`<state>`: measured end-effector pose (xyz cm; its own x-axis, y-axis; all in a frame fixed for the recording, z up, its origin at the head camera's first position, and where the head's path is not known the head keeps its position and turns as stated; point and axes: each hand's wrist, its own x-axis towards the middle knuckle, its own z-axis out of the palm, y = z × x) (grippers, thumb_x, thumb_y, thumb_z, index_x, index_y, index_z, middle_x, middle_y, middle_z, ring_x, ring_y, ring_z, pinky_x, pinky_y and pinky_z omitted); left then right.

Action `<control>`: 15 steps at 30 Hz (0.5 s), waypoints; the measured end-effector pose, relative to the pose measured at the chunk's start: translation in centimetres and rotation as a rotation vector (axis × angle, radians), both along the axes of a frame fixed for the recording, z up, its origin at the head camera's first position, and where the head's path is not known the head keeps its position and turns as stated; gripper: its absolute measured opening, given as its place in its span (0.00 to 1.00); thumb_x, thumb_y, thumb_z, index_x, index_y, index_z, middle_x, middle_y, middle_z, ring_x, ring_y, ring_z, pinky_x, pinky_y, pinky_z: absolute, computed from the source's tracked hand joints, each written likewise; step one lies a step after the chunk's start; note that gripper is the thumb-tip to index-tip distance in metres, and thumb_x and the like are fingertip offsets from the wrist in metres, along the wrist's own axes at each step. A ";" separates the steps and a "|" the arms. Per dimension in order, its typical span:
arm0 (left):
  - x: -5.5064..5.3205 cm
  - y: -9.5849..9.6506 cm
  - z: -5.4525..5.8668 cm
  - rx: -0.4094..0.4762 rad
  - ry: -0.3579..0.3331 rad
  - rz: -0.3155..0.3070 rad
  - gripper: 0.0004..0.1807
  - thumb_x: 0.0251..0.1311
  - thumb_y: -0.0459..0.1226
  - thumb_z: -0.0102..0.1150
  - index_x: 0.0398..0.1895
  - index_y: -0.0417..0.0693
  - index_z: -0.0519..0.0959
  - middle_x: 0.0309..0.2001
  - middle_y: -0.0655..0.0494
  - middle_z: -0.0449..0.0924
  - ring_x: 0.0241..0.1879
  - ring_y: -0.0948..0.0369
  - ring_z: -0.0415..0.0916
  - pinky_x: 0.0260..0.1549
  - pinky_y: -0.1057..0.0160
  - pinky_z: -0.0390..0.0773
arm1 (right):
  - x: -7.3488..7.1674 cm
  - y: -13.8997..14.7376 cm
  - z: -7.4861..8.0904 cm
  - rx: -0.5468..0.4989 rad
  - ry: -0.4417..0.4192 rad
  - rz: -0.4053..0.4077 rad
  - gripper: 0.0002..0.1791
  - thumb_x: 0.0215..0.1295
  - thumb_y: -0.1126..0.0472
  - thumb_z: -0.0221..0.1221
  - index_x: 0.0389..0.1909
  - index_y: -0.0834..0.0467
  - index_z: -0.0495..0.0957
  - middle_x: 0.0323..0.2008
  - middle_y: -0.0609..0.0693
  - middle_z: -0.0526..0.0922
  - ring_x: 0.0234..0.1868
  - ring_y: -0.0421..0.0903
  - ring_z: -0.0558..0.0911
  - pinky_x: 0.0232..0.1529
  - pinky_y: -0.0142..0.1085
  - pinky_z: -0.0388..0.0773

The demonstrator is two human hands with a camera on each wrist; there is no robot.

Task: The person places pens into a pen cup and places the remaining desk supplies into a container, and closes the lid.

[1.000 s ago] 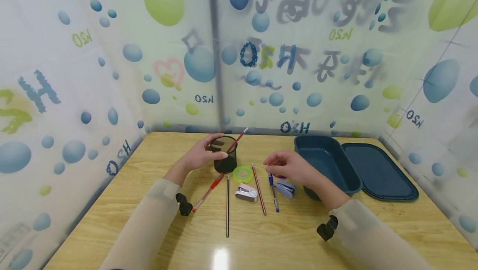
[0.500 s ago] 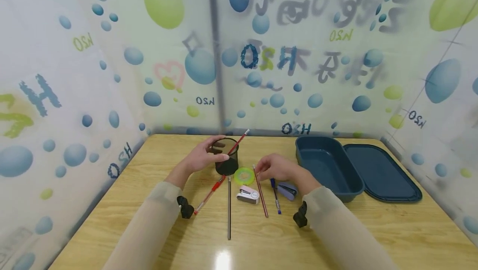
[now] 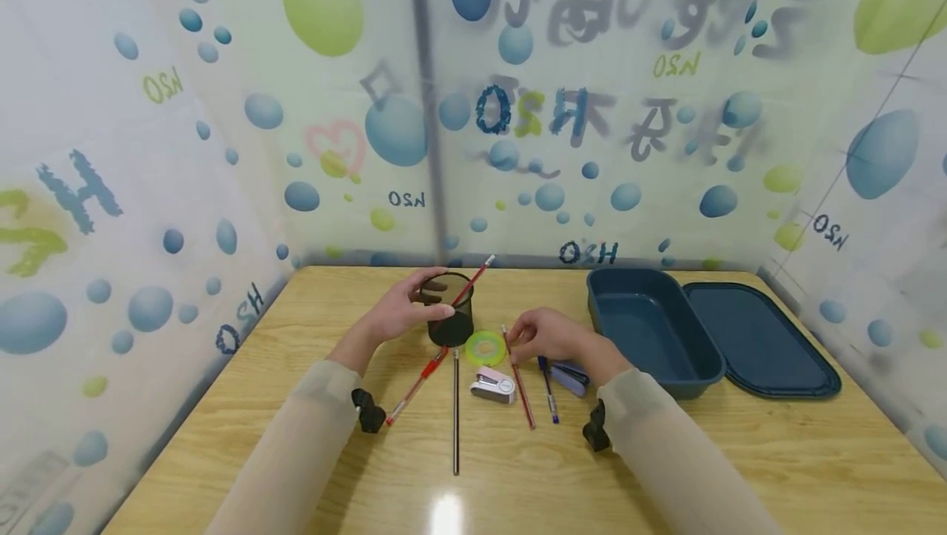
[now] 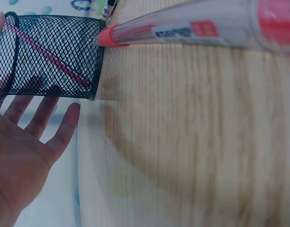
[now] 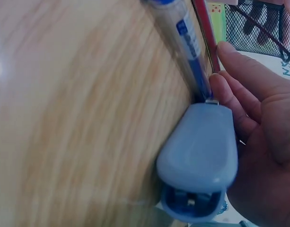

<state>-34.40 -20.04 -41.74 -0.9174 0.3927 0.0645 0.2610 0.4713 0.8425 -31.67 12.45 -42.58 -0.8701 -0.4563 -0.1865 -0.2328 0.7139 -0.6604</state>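
Note:
My left hand (image 3: 395, 311) holds the black mesh pen cup (image 3: 453, 331) upright on the table, thumb in front and fingers behind its wall. A red pencil (image 3: 476, 277) leans inside, its eraser end above the rim. My right hand (image 3: 551, 334) pinches a second red pencil (image 3: 528, 408) near its far end, between thumb and fingers. In the right wrist view a blue pen (image 5: 189, 40) and a lavender stapler (image 5: 201, 146) lie beside that hand. A red pen (image 4: 182, 28) lies with one end at the cup's base.
Between the hands are a yellow-green round disc (image 3: 486, 348), a pink-and-white stapler (image 3: 492, 387) and a dark pencil (image 3: 455, 428). A dark blue bin (image 3: 658, 338) stands at the right, beside its flat lid (image 3: 765, 338). A patterned curtain (image 3: 518, 214) borders the table's back.
My right hand has moved left from above the blue pen and lavender stapler to the red pencil on the table and pinches it. The left hand stays on the pen cup.

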 end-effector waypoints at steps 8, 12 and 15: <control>0.1 -0.1 -0.1 -0.009 0.003 0.010 0.45 0.68 0.55 0.75 0.85 0.67 0.65 0.75 0.48 0.76 0.72 0.41 0.76 0.65 0.41 0.80 | 0.1 0.2 -0.1 0.016 0.020 -0.018 0.21 0.66 0.49 0.77 0.55 0.53 0.87 0.43 0.48 0.89 0.41 0.43 0.84 0.48 0.40 0.82; 0.0 0.0 -0.2 -0.011 0.011 0.008 0.46 0.68 0.55 0.75 0.86 0.63 0.64 0.75 0.47 0.75 0.72 0.41 0.76 0.66 0.40 0.79 | 0.2 0.1 -0.3 0.024 0.028 -0.038 0.21 0.66 0.51 0.77 0.55 0.53 0.87 0.44 0.48 0.88 0.42 0.43 0.84 0.48 0.41 0.83; 0.0 0.1 -0.2 -0.008 0.013 0.007 0.47 0.68 0.54 0.75 0.86 0.62 0.64 0.75 0.47 0.75 0.72 0.40 0.76 0.67 0.39 0.79 | 0.2 0.1 -0.4 0.022 0.035 -0.044 0.20 0.66 0.52 0.77 0.55 0.53 0.87 0.43 0.48 0.88 0.41 0.43 0.83 0.47 0.40 0.82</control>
<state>-34.38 -19.98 -41.92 -0.9191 0.3871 0.0731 0.2684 0.4794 0.8356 -31.50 12.59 -42.94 -0.8953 -0.4138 -0.1650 -0.2241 0.7384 -0.6361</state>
